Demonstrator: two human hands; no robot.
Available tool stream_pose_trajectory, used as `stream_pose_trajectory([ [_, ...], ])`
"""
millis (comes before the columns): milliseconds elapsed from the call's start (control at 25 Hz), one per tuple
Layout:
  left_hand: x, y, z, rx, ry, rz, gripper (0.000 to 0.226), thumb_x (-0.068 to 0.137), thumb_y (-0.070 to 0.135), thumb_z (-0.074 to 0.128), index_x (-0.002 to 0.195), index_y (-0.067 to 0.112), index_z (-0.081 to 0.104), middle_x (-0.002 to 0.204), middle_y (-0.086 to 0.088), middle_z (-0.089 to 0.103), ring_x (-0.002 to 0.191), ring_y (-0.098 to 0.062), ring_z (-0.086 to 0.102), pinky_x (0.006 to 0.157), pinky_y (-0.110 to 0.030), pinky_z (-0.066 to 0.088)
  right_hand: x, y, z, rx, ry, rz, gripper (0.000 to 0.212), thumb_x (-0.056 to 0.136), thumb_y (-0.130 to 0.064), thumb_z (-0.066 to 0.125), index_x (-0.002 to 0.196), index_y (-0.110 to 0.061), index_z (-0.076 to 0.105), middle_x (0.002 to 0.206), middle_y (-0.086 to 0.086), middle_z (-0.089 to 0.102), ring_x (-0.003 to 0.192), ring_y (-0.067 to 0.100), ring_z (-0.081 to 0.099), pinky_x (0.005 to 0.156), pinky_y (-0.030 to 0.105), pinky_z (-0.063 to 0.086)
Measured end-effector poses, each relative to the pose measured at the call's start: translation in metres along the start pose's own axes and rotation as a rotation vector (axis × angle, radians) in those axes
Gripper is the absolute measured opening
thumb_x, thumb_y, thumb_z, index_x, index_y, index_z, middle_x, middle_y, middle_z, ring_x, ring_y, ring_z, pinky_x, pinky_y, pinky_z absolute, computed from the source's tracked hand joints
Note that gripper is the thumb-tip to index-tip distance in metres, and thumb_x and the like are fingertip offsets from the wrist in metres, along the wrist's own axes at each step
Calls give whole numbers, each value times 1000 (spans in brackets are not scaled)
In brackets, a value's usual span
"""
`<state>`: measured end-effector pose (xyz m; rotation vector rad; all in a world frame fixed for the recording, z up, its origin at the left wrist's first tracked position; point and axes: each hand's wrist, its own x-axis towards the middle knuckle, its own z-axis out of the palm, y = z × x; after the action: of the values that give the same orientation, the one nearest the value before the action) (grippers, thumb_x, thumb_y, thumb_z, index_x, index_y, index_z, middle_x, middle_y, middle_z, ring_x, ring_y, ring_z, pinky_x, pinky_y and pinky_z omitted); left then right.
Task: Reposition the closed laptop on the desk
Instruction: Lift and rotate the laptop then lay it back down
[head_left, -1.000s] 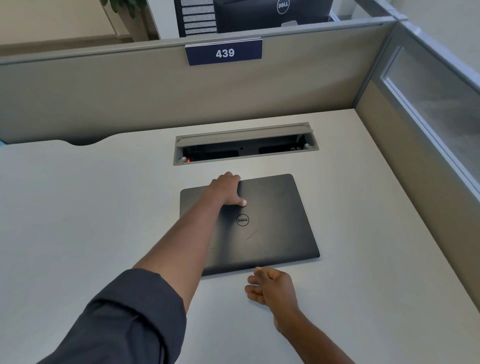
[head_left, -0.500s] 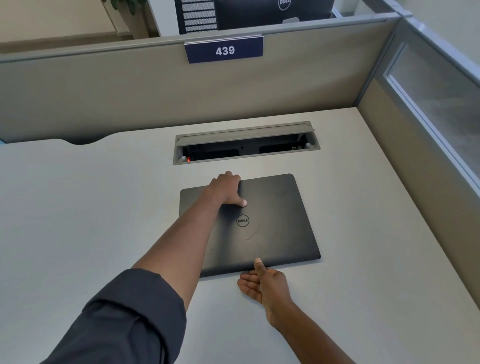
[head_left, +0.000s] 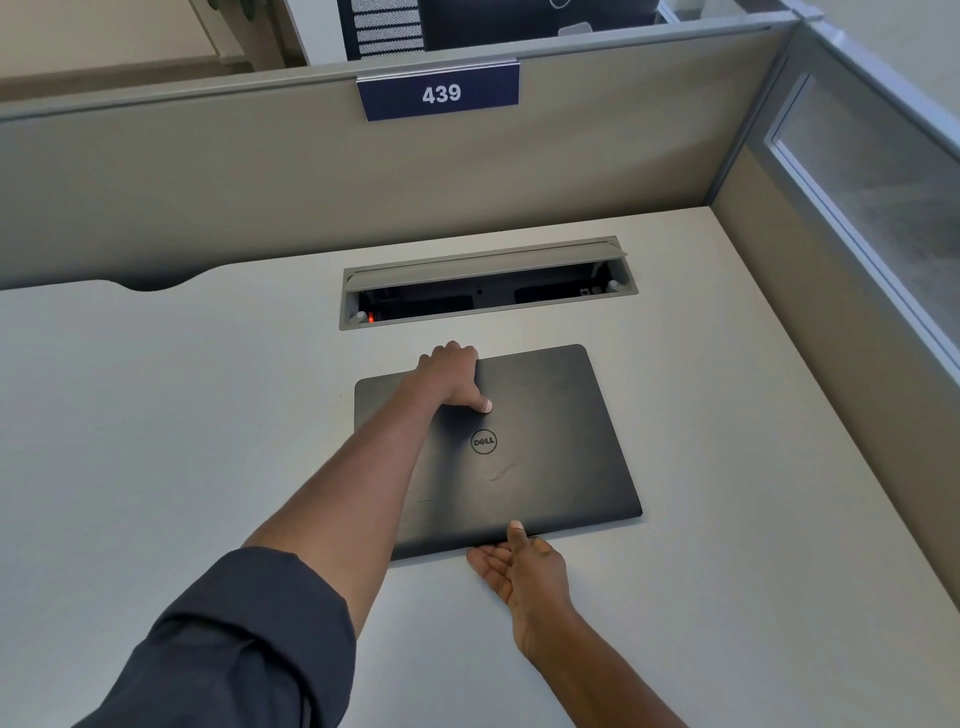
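Desk: a pale desk (head_left: 156, 441) is filling a cubicle corner, with grey partition walls (head_left: 208, 171) standing along its far and right sides.
Laptop: a closed black laptop (head_left: 550, 457) is lying flat in the middle of the desk, lid up, its round logo facing the camera, turned slightly off square to the desk edge.
Left hand: the left hand (head_left: 452, 376) is reaching across the lid and curling its fingers over the far edge near the far left corner, with the thumb pressing flat on the lid just above the logo; it is gripping that edge.
Right hand: the right hand (head_left: 519, 569) is lying palm up at the near edge, fingers sliding under the front lip and the thumb resting on top, pinching that edge lightly.
Grip and laptop: the laptop is sitting between the two hands, held at opposite edges.
Sleeve: a dark rolled sleeve (head_left: 234, 649) is covering the left upper arm.
Cable slot: an open cable slot (head_left: 488, 283) is sitting in the desk just beyond the laptop, apart from it.
Sign: a blue sign (head_left: 440, 92) reading 439 is hanging on the far partition.
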<state>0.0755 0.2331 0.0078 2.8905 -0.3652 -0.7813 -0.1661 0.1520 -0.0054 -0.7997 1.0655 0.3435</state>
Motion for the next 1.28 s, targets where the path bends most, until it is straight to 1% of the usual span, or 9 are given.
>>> stream_pose_trajectory([
  [200,-5,-1,0,-41,-28,-4,85,70,48,82,138,13,45,138,-12,44,130,-33,43,106,-47,40,0,8,0,-13,25,-52,22,97,-20,57,99,1,62,85,20,76,75,27,77,73,34,62],
  [320,-10,-3,0,-65,-53,-15,85,71,47,81,138,12,44,137,-12,43,131,-33,41,105,-51,43,0,14,0,-23,50,-90,20,96,-20,59,99,0,61,84,19,76,73,26,77,67,31,62],
  [440,-16,-7,-1,-74,-47,-26,82,72,48,80,136,11,45,136,-12,43,129,-32,42,104,-50,43,-1,14,-4,-38,58,-147,21,96,-20,60,93,1,57,81,22,74,70,26,77,58,26,61],
  [560,-24,-13,-5,-76,-27,-51,79,74,50,79,133,9,46,135,-15,45,126,-33,45,101,-47,44,0,10,-10,-82,40,-224,24,95,-20,61,88,1,55,80,24,70,70,28,76,62,28,61],
  [680,-34,-16,-9,-89,15,-99,79,74,51,78,131,6,47,135,-16,46,125,-34,46,101,-45,44,5,1,-18,-190,49,-298,26,95,-23,62,85,0,56,72,20,67,64,26,73,66,34,62],
  [840,-50,-20,-12,-167,106,-193,85,74,53,78,135,3,45,137,-17,46,129,-34,44,102,-45,42,13,-20,-25,-384,98,-427,31,95,-30,61,78,-5,55,59,11,65,55,24,65,71,48,59],
  [1000,-70,-27,-9,-307,214,-316,93,73,57,77,139,1,41,139,-18,46,130,-35,45,100,-46,43,17,-54,-25,-562,178,-587,36,93,-35,59,78,-3,58,63,12,69,50,20,65,58,38,58],
  [1160,-94,-33,3,-443,309,-454,94,73,63,74,135,0,43,136,-17,49,128,-34,49,98,-43,45,19,-99,-18,-769,180,-722,33,93,-36,56,83,-6,61,74,14,69,58,24,65,57,37,59],
  [1280,-114,-35,16,-569,348,-529,89,76,60,72,133,-3,43,135,-18,51,128,-34,49,98,-41,44,23,-128,-9,-911,150,-808,33,93,-39,55,83,-7,62,77,12,68,64,24,62,52,31,52],
])
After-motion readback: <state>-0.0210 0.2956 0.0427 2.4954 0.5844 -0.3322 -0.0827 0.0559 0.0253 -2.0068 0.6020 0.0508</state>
